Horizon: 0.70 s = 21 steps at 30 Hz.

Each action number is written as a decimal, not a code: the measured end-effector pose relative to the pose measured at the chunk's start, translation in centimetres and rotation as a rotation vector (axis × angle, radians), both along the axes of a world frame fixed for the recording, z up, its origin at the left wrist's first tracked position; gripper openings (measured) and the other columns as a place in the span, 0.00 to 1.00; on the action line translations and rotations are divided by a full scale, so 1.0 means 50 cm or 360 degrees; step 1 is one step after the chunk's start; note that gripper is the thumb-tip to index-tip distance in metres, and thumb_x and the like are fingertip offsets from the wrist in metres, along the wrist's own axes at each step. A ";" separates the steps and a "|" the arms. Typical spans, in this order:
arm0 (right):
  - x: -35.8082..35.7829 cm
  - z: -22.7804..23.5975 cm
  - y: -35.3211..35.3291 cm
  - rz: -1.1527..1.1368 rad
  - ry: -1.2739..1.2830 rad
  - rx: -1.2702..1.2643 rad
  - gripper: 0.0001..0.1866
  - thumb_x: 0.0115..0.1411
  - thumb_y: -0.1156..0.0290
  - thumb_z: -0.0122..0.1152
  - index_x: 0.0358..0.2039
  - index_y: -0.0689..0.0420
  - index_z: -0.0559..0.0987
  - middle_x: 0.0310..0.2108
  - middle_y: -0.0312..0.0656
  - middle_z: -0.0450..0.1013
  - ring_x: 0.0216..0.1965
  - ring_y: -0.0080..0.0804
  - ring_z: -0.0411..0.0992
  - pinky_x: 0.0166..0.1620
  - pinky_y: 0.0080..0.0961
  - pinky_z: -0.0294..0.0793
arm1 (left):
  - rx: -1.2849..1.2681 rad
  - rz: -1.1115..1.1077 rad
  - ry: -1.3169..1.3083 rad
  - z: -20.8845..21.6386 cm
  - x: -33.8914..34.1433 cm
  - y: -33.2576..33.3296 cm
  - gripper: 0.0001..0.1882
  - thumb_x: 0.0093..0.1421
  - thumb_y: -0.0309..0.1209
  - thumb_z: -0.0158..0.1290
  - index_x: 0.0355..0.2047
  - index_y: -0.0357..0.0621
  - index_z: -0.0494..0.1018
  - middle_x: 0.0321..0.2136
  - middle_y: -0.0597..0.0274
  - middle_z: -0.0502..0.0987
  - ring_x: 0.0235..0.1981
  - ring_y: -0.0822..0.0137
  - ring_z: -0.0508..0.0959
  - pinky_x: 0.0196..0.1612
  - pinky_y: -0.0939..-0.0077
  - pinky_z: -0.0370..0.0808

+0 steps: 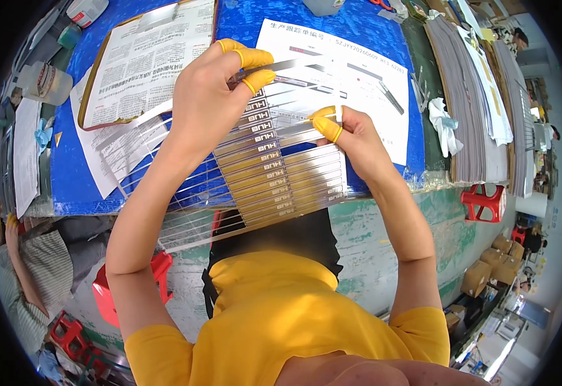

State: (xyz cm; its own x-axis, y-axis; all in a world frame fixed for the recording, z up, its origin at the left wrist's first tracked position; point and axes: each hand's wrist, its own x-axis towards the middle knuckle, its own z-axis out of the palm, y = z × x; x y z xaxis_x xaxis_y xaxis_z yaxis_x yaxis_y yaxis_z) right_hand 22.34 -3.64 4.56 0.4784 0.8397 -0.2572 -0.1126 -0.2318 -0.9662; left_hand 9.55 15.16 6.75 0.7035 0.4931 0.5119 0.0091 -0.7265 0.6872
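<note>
A thin shiny metal sheet [255,181], cut into several narrow strips with raised-looking lettering, is tilted up over the near edge of the blue table. My left hand [207,90], with yellow finger cots on its fingertips, pinches a metal strip [287,65] at the sheet's far edge. Whether that strip is still joined to the sheet, I cannot tell. On the right, my right hand [363,145] grips the sheet's side edge between thumb and fingers, also in yellow cots. Open slots show between thin bars at the sheet's left part.
Under the sheet lies a white printed paper [384,83] on the blue table [242,22]. A newspaper-lined tray [146,71] stands at the left, near a plastic jar [48,83]. Stacked grey sheets [467,122] are at the right, red stools [483,202] below. Another person's arm [20,264] shows far left.
</note>
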 end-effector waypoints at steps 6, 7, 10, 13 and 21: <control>0.006 -0.005 0.002 0.0050 0.0190 0.0245 0.14 0.59 0.69 0.59 0.42 0.64 0.76 0.37 0.40 0.76 0.37 0.22 0.73 0.40 0.18 0.74 | 0.0059 -0.0001 0.0022 -0.004 0.001 0.004 0.10 0.49 0.31 0.61 0.33 0.45 0.80 0.27 0.65 0.75 0.20 0.70 0.71 0.25 0.78 0.69; 0.009 -0.008 0.001 0.0050 0.0191 0.0246 0.14 0.59 0.69 0.59 0.42 0.64 0.76 0.37 0.40 0.76 0.37 0.22 0.73 0.40 0.18 0.74 | 0.0070 -0.0003 0.0034 -0.004 0.001 0.005 0.10 0.50 0.31 0.61 0.33 0.45 0.80 0.27 0.65 0.75 0.20 0.70 0.71 0.25 0.78 0.69; 0.019 -0.017 -0.004 0.0166 0.0237 0.0168 0.14 0.58 0.69 0.60 0.42 0.65 0.76 0.38 0.43 0.76 0.38 0.24 0.74 0.41 0.22 0.77 | 0.0057 -0.0010 0.0043 -0.006 0.003 0.005 0.09 0.50 0.31 0.61 0.33 0.45 0.80 0.27 0.65 0.75 0.20 0.70 0.71 0.25 0.78 0.69; 0.014 -0.018 -0.005 0.0138 0.0233 0.0134 0.14 0.58 0.70 0.59 0.41 0.65 0.76 0.36 0.43 0.76 0.36 0.25 0.74 0.38 0.23 0.79 | 0.0022 -0.0023 0.0066 -0.004 0.003 0.001 0.09 0.50 0.31 0.61 0.33 0.45 0.80 0.27 0.65 0.75 0.19 0.70 0.71 0.25 0.78 0.69; 0.010 -0.017 -0.006 0.0073 0.0127 0.0073 0.13 0.58 0.70 0.60 0.40 0.66 0.76 0.37 0.43 0.76 0.35 0.25 0.75 0.37 0.21 0.79 | 0.0031 -0.0043 0.0084 -0.008 0.005 0.003 0.09 0.50 0.32 0.60 0.33 0.44 0.80 0.27 0.65 0.75 0.20 0.70 0.71 0.26 0.78 0.69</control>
State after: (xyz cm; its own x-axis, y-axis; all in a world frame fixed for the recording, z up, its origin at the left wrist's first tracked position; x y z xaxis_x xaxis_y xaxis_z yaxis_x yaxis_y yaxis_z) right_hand 22.84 -3.95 3.70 0.4184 0.8721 -0.2536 -0.1799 -0.1941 -0.9643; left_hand 9.78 15.30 6.33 0.7427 0.4638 0.4830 0.0251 -0.7400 0.6721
